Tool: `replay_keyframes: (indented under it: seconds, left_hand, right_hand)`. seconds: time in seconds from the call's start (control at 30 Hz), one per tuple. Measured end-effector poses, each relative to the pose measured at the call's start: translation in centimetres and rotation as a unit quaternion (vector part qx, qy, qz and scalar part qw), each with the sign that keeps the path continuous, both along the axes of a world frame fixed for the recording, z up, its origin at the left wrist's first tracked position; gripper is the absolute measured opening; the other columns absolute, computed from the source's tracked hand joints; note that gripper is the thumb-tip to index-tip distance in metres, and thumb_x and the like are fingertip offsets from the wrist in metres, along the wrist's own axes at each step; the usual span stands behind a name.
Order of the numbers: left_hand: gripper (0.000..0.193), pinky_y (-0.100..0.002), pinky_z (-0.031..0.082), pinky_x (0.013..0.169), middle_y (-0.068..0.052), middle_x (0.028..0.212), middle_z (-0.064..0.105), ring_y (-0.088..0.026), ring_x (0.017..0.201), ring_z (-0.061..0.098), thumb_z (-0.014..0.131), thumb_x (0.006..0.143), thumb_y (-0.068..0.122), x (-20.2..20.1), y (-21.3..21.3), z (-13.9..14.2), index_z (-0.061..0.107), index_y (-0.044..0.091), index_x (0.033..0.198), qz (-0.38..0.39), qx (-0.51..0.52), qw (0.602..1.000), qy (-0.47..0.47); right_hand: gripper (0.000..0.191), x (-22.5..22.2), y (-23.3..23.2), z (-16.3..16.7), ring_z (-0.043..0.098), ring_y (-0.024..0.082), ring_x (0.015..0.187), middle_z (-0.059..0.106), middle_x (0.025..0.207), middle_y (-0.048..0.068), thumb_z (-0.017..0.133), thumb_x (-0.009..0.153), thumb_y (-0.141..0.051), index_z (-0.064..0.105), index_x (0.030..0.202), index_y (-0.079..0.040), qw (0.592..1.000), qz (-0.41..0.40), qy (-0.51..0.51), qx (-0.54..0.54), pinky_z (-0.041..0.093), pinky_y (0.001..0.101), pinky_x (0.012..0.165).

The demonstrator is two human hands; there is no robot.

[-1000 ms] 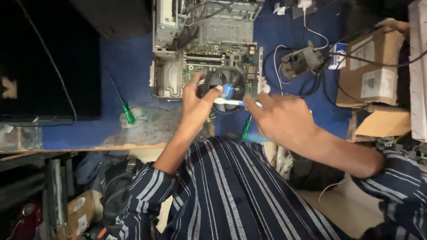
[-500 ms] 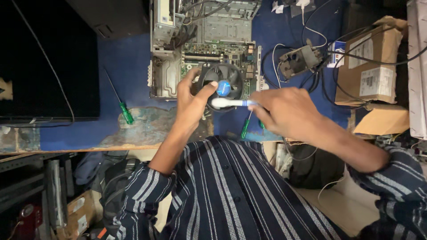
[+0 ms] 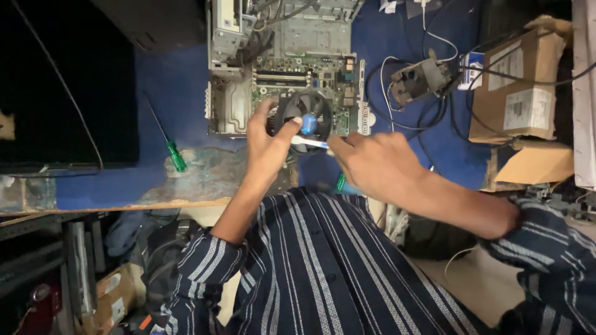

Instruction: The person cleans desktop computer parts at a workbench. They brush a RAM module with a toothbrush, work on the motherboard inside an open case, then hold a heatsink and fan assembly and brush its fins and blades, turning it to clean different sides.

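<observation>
Dim overall, dark left edge — slight blur

A round black cooler fan [image 3: 308,115] with a blue centre is gripped at its rim by the left hand [image 3: 268,141], over the green circuit board [image 3: 298,71] of an opened computer case [image 3: 282,59]. A slim white tool [image 3: 308,143] is pinched in the right hand [image 3: 372,164], its tip laid against the fan's lower edge. A green-handled screwdriver [image 3: 167,138] is seen lying well apart on the blue table [image 3: 174,80], and a brown cardboard box [image 3: 518,84] is seen beside a tangle of black cables [image 3: 422,80].
</observation>
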State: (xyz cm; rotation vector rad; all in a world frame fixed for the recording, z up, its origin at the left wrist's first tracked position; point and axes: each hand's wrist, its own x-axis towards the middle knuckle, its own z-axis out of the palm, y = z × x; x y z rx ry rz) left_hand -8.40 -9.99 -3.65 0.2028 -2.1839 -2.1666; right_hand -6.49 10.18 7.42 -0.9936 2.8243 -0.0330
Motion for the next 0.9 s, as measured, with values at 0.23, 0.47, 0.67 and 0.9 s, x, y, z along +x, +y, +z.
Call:
replay_keyframes:
  seconds: [0.23,0.47,0.67,0.9]
  left_hand:
    - [0.040,-0.030,0.055,0.084,-0.009,0.102,0.071,-0.016,0.093,0.066,0.075,0.084,0.009,-0.5,-1.6,-0.4,0.063,-0.005,0.120,0.009,0.037,0.999,0.037]
    - [0.063,-0.032,0.052,0.092,-0.013,0.115,0.068,-0.018,0.103,0.064,0.076,0.083,0.009,-0.3,-2.0,-1.7,0.054,-0.008,0.140,0.033,0.198,0.978,-0.053]
    - [0.068,-0.031,0.052,0.096,-0.016,0.121,0.067,-0.020,0.108,0.065,0.074,0.082,0.009,0.3,-0.4,-1.8,0.048,-0.011,0.142,0.013,0.229,0.972,-0.053]
    - [0.073,-0.032,0.050,0.099,-0.016,0.124,0.063,-0.020,0.113,0.062,0.075,0.082,0.016,0.3,-0.4,-1.9,0.045,-0.010,0.143,0.024,0.226,0.971,-0.078]
  right_hand:
    - [0.014,-2.2,2.9,-1.2,0.067,0.032,0.063,0.071,0.071,0.012,0.057,0.099,-0.016,0.069,0.098,-0.010,0.969,0.020,-0.203,-0.143,0.051,0.0439,0.059]
    - [0.039,-2.6,3.1,-3.1,0.055,0.006,0.070,0.065,0.085,0.005,0.084,0.087,-0.029,0.068,0.114,-0.006,0.888,-0.209,-0.183,-0.367,0.046,0.0258,0.059]
    - [0.060,-1.9,-0.6,-6.9,0.055,0.006,0.085,0.065,0.108,0.002,0.084,0.084,-0.020,0.052,0.132,-0.003,0.841,-0.184,-0.171,-0.479,0.046,0.0220,0.069]
    - [0.050,-2.2,-0.3,-8.1,0.061,0.011,0.106,0.066,0.113,0.005,0.077,0.089,-0.012,0.057,0.133,-0.002,0.818,-0.196,-0.169,-0.514,0.053,0.0282,0.088]
